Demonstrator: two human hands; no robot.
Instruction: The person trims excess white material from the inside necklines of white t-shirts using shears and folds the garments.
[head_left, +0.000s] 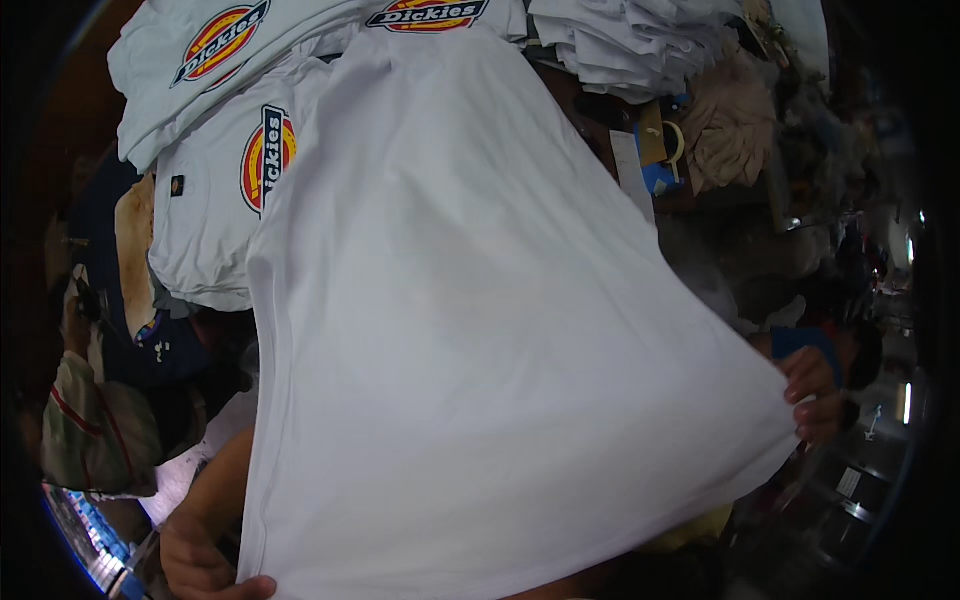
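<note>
A white T-shirt (480, 300) is spread wide between my hands, its plain side facing up and its far end lying among other shirts. At the lower left, my left hand (205, 565) pinches one corner of the hem, the thumb lying on top of the cloth. Over on the right, my right hand (812, 393) grips the opposite hem corner with its fingers curled round the edge. The cloth stretches taut between them, with soft creases across its middle. My right forearm is mostly hidden beneath the shirt.
White T-shirts with a coloured chest print (220, 45) are heaped at the far left. A stack of folded white cloth (630, 45) lies at the back, beside a beige cloth bundle (732, 120) and a tape roll (674, 150). Another person's striped sleeve (100, 425) shows at left.
</note>
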